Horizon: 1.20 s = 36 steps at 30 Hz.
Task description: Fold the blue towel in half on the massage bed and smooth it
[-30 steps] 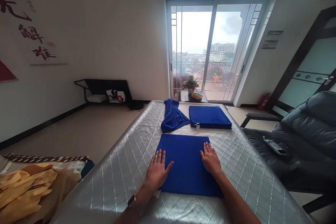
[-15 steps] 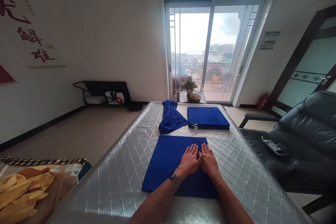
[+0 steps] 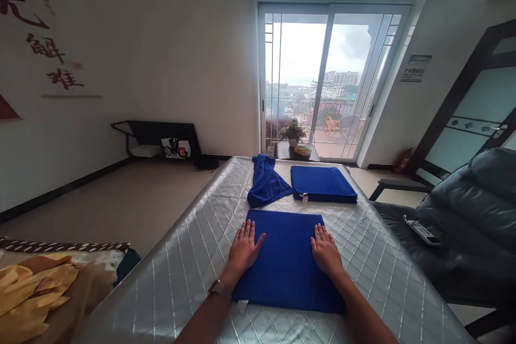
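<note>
A blue folded cloth (image 3: 288, 263), flat and squared off, lies in front of me with a small white label at its near left edge. My left hand (image 3: 245, 247) rests flat on its left side, thumb apart from the other fingers. On its right edge lies my right hand (image 3: 325, 250), also flat with fingers stretched out. Both palms face down and grip nothing. Beyond the cloth, a stack of folded blue cloths (image 3: 322, 181) sits at the right, and a crumpled blue cloth (image 3: 266, 183) lies to its left.
Everything blue lies on a silver quilted cover (image 3: 189, 258). A dark armchair (image 3: 475, 226) with a remote-like device (image 3: 421, 230) stands at the right. Yellow fabric (image 3: 36, 290) is piled at the lower left. A potted plant (image 3: 293, 131) stands beyond the far edge.
My left hand has slid from beside the right hand to the cloth's left side. The right hand stays near the right edge. The view has shifted slightly.
</note>
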Motion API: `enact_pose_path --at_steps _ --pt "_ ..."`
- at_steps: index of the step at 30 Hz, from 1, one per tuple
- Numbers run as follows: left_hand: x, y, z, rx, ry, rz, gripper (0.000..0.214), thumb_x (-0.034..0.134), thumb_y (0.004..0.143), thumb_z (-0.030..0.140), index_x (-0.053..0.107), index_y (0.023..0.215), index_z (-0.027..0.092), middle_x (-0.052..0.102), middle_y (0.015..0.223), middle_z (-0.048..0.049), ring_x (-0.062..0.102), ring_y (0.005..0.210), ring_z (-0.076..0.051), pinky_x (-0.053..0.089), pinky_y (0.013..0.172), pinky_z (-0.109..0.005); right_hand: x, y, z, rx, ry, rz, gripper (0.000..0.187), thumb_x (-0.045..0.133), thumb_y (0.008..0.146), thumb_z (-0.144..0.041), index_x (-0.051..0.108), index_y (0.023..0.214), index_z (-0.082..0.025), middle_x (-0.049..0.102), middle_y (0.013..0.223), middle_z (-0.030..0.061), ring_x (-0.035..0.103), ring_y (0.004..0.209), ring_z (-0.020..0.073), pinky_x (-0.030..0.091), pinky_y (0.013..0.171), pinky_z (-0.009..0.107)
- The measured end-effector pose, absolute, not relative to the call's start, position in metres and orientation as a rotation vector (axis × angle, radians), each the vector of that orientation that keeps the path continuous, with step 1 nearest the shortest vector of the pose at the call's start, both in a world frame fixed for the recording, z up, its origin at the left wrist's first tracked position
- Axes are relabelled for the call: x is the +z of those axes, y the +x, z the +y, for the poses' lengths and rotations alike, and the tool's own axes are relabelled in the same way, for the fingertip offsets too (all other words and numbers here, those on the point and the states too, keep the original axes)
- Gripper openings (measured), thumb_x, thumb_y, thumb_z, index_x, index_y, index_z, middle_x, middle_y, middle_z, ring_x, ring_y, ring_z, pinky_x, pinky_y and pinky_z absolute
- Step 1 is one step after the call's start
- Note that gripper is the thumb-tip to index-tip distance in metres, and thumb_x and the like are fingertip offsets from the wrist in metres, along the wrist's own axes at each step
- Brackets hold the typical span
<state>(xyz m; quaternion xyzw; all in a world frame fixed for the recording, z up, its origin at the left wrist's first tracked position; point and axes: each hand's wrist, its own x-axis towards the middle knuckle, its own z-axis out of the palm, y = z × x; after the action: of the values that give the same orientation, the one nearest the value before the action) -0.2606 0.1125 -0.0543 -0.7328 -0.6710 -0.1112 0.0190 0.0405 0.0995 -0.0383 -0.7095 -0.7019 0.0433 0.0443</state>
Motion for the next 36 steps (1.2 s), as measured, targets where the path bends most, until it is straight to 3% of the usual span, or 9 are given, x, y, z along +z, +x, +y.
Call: enact_pose_path --at_steps 13,26,36 --pt "-0.046 -0.255 0.109 -0.431 -2.313 -2.137 0.083 0.016 0.101 0.066 0.032 0.156 0.006 0.028 0.163 -0.0183 0.023 0.152 -0.03 0.026 0.123 -0.049 -0.024 0.05 0.153 0.079 -2.179 -2.21 0.064 0.018 0.103 -0.035 0.024 0.158 -0.004 0.021 0.166 0.0121 0.015 0.154 0.0201 0.015 0.124 0.038" --pt "-0.051 -0.258 0.122 -0.333 -2.281 -2.167 0.079 0.016 0.102 0.064 0.031 0.158 0.011 0.032 0.162 -0.0168 0.025 0.152 -0.031 0.024 0.123 -0.052 -0.04 0.05 0.154 0.128 -2.124 -2.145 0.065 0.018 0.103 -0.036 0.022 0.159 -0.005 0.019 0.167 0.0108 0.012 0.155 0.0185 0.008 0.124 0.036" --pt "-0.03 -0.09 0.151 -0.503 -2.842 -1.604 0.072 0.009 0.105 0.055 0.036 0.155 0.011 0.035 0.162 -0.0145 0.027 0.152 -0.023 0.027 0.123 -0.044 -0.037 0.051 0.149 0.131 -2.079 -2.171 0.063 0.021 0.101 -0.031 0.025 0.159 -0.006 0.02 0.167 0.012 0.013 0.155 0.0189 0.012 0.124 0.037"
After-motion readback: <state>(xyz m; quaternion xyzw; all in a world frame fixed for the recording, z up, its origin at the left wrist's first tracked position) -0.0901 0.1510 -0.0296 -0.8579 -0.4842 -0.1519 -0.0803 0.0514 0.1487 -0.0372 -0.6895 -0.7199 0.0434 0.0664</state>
